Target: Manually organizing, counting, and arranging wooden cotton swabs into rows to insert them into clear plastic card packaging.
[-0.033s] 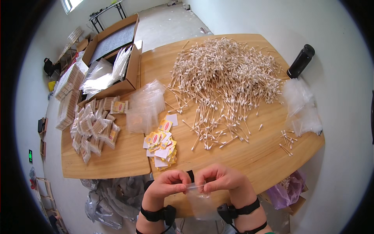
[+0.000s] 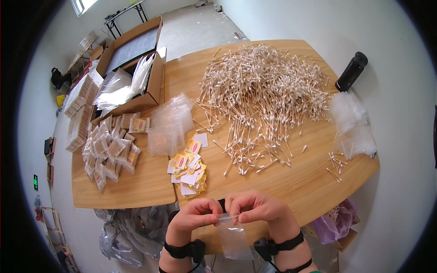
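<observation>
A clear plastic zip bag (image 2: 236,239) hangs between my hands at the table's near edge, its top held by the fingertips. My left hand (image 2: 200,212) pinches the top left corner. My right hand (image 2: 256,207) has its fingers closed on the opposite side of the same top edge. No contents show inside the bag. Just beyond my left hand lies a loose pile of yellow and white cards (image 2: 189,170). Farther off, a large heap of cotton swabs (image 2: 264,86) covers the table, with some scattered toward me.
Filled swab packets (image 2: 111,148) are piled at left, beside flat clear bags (image 2: 170,125) and an open cardboard box (image 2: 154,86) of plastic sleeves. More clear bags (image 2: 353,123) and a black bottle (image 2: 351,71) stand along the right edge. A purple bag (image 2: 334,225) sits below the table.
The bag's lower part has swung slightly and catches the light differently. My right fingers have shifted a little to the left along its top edge.
</observation>
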Available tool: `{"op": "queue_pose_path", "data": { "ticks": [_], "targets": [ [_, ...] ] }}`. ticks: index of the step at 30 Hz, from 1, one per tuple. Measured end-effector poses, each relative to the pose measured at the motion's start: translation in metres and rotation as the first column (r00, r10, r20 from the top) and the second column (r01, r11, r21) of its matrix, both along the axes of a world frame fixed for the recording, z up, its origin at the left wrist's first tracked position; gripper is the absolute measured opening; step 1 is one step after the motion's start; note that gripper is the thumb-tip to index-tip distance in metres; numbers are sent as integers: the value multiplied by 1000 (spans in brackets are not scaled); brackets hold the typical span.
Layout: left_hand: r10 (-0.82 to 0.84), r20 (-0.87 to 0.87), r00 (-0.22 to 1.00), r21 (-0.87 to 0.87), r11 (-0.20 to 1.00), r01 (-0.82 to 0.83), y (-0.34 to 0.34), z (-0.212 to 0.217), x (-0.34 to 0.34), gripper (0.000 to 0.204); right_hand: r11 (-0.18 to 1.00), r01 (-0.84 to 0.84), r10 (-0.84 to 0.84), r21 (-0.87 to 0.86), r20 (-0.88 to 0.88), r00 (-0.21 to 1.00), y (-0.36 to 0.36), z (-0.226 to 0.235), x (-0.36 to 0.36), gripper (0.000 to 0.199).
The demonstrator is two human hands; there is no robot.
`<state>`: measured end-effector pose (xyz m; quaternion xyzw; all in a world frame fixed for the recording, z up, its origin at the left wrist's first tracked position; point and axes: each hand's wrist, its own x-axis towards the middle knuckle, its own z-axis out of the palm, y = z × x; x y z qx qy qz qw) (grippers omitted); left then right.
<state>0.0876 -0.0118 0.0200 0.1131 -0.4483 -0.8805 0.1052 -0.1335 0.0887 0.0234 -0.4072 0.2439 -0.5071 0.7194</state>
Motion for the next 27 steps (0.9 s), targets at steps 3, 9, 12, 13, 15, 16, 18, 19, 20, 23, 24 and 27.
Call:
{"op": "queue_pose_path", "data": {
  "ticks": [3,9,12,13,15,16,18,19,20,23,24,27],
  "targets": [
    [12,84,996,39,999,-15,1,-2,4,13,962,135,-129,-236,41,991,-1,-3,1,14],
    [-75,209,975,-108,989,99,0,2,11,27,977,-211,211,-6,36,977,9,13,-6,16],
    [-33,269,963,-201,976,90,0,34,10,49,978,-199,206,64,-153,966,13,25,-8,22],
    [-61,342,938,-265,951,159,-2,39,19,73,982,-186,183,18,-287,940,12,29,-5,27],
    [-3,447,895,-503,826,254,1,49,18,79,980,-201,181,0,-436,882,7,47,1,32],
    [82,523,848,-688,628,364,5,54,17,85,977,-213,163,-21,-576,801,4,52,6,38],
    [159,477,864,-789,511,341,11,55,15,89,974,-192,60,-116,-689,722,6,41,19,38],
    [176,453,874,-831,439,342,12,56,15,86,958,-186,-55,-217,-778,626,7,37,25,39],
    [191,428,883,-866,365,341,13,57,16,84,958,-190,-48,-215,-774,632,6,36,30,39],
    [289,429,856,-862,414,293,18,55,18,66,937,-174,-136,-304,-774,618,5,37,42,36],
    [320,437,841,-865,407,295,19,56,21,61,947,-169,-110,-271,-772,626,5,42,45,35],
    [411,434,802,-873,411,262,18,62,39,50,943,-90,-150,-321,-649,746,4,37,44,43]
  ]
}}
